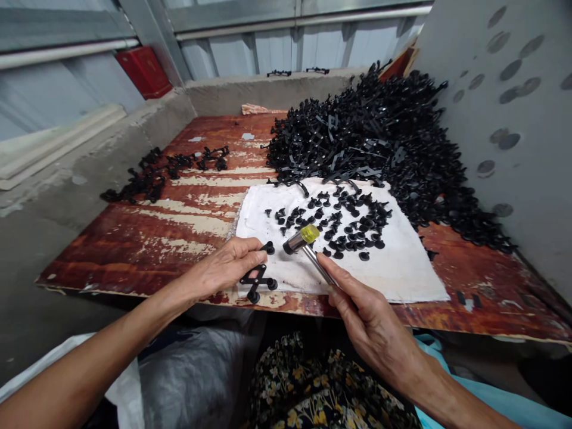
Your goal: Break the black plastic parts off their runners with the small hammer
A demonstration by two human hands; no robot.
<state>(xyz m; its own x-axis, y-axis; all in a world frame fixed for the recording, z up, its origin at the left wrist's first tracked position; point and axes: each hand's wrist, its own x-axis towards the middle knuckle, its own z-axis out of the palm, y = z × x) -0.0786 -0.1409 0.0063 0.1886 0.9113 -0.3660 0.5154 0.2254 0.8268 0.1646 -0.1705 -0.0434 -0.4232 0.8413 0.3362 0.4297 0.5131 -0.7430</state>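
Note:
Close to the table's front edge, my left hand (pixel 235 262) pinches a black jointed bracket (pixel 259 281) with round cup-like ends; part of it is hidden by my fingers. My right hand (pixel 361 304) is wrapped around the handle of a small hammer (pixel 300 239), which has a metal head, one yellow face and one black face. The hammer head hangs over a white cloth (pixel 411 271), just right of the bracket and apart from it. Small black suction-cup-like pieces (pixel 355 241) lie scattered across the cloth behind the hammer.
A large heap of black jointed parts (pixel 366 131) fills the table's right rear, against a grey panel (pixel 504 119). Several similar brackets (pixel 147 179) lie at the left of the worn red-brown table (pixel 179 226). A low concrete ledge (pixel 223 95) borders the back, and a red box (pixel 145 71) sits at its corner.

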